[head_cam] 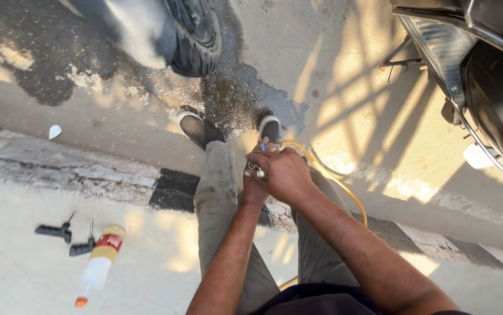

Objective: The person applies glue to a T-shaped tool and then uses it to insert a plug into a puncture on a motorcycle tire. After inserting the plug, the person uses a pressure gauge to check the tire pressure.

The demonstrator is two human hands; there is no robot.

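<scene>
Both hands meet above the knees: the right hand wraps over a small metal fitting on the yellow hose, the left hand closing beneath it. The fitting is unattached, well apart from the one tyre. Two T-handled tools and one bottle lie untouched on the pavement's left.

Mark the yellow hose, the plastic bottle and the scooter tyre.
yellow hose [353, 195]: head view, on the curved run right of the hands.
plastic bottle [101, 262]: head view, on its body below the red label.
scooter tyre [196, 41]: head view, on the tread.
</scene>
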